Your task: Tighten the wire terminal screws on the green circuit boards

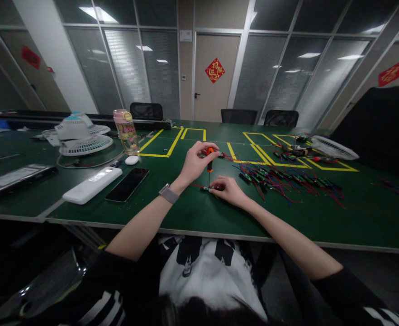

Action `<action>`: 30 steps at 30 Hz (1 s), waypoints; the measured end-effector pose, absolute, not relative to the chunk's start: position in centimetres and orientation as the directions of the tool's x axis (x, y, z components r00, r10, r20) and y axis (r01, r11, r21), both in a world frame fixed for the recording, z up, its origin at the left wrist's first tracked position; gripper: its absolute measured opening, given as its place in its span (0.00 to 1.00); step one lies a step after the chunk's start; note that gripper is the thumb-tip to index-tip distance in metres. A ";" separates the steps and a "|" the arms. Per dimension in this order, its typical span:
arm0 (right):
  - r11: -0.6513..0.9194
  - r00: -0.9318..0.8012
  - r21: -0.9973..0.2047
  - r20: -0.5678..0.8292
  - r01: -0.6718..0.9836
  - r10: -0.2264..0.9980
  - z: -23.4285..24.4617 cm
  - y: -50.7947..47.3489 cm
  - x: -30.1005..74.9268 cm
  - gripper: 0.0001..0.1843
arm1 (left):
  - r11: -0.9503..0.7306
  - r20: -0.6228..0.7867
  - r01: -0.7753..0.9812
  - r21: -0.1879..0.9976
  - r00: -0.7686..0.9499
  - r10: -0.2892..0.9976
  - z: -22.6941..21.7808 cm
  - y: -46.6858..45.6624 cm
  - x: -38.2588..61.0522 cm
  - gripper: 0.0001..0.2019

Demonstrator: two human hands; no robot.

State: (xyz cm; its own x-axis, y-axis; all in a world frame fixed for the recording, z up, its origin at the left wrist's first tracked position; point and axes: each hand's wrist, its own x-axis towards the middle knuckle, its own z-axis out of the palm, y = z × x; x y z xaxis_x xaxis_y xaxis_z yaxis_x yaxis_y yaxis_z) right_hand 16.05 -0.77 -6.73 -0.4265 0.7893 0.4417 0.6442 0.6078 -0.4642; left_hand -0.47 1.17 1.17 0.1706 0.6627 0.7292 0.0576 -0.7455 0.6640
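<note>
My left hand (pixel 198 158) grips an orange and black screwdriver (pixel 210 164) by its handle, fingers closed around the upper end. The screwdriver stands upright, its thin shaft pointing down at a small green circuit board (pixel 205 189) on the table. Whether the tip touches the board is too small to tell. My right hand (pixel 229 191) pinches the board's right end and holds it against the tabletop. A red wire runs out to the board's left. Just beyond the screwdriver lies another small board (pixel 221 155) with red wires.
A pile of wired circuit boards (pixel 284 177) spreads to the right on the green table (pixel 186 217). At left are a phone (pixel 127 184), a white power bank (pixel 92 184), a bottle (pixel 126 133) and a white fan (pixel 84 138). Yellow tape (pixel 174 144) marks the tabletop.
</note>
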 end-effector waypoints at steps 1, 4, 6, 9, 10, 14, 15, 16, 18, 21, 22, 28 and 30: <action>0.608 -0.427 -0.464 0.442 0.644 0.789 -6.7 -0.8 16.1 0.06 | -0.761 0.745 0.108 0.640 0.157 0.649 1.2 1.2 -0.6 0.08; 0.608 -0.429 -0.469 0.437 0.641 0.790 -6.7 -0.8 16.0 0.06 | -0.777 0.750 0.118 0.618 0.209 0.628 1.3 1.3 -0.8 0.11; 0.609 -0.432 -0.472 0.436 0.637 0.790 -6.6 -0.9 16.0 0.06 | -0.748 0.721 -0.008 0.663 0.276 0.636 1.4 1.4 -0.9 0.14; 0.610 -0.433 -0.473 0.435 0.636 0.789 -6.6 -0.9 16.0 0.06 | -0.660 0.666 -0.149 0.737 0.326 0.671 1.3 1.5 -0.9 0.15; 0.611 -0.435 -0.472 0.435 0.636 0.788 -6.6 -0.9 16.0 0.06 | -0.657 0.662 -0.138 0.741 0.310 0.682 1.3 1.5 -0.9 0.14; 0.608 -0.436 -0.468 0.430 0.641 0.791 -6.6 -0.9 16.0 0.06 | -0.723 0.710 -0.005 0.691 0.192 0.677 1.2 1.5 -1.0 0.11; 0.608 -0.436 -0.466 0.430 0.643 0.791 -6.5 -0.9 16.0 0.06 | -0.731 0.716 0.007 0.683 0.191 0.671 1.3 1.6 -1.0 0.10; 0.608 -0.436 -0.464 0.431 0.644 0.790 -6.5 -0.9 16.0 0.06 | -0.730 0.716 -0.006 0.683 0.203 0.668 1.3 1.6 -1.1 0.10; 0.613 -0.439 -0.465 0.434 0.639 0.787 -6.5 -0.9 16.0 0.06 | -0.690 0.684 -0.096 0.718 0.284 0.672 1.3 1.7 -1.0 0.13; 0.609 -0.435 -0.480 0.432 0.632 0.790 -6.4 -1.0 16.0 0.06 | -0.584 0.615 -0.216 0.783 0.416 0.670 1.4 1.6 -1.0 0.17; 0.605 -0.431 -0.483 0.430 0.633 0.793 -6.4 -1.0 15.9 0.06 | -0.583 0.609 -0.205 0.786 0.418 0.674 1.4 1.6 -1.0 0.17; 0.601 -0.426 -0.479 0.431 0.640 0.796 -6.4 -1.0 15.9 0.05 | -0.759 0.733 0.089 0.645 0.208 0.647 1.1 1.4 -0.9 0.12; 0.602 -0.425 -0.481 0.432 0.638 0.795 -6.4 -1.0 15.9 0.05 | -0.776 0.746 0.098 0.623 0.226 0.627 1.2 1.5 -1.0 0.12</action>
State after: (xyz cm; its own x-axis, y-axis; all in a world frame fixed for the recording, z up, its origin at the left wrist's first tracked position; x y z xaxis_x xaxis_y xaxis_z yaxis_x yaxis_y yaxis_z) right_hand 15.91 -1.02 -6.45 -0.4253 0.7955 0.4317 0.6375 0.6018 -0.4810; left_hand -0.95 1.45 1.17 0.2257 0.6267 0.7458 0.0984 -0.7763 0.6226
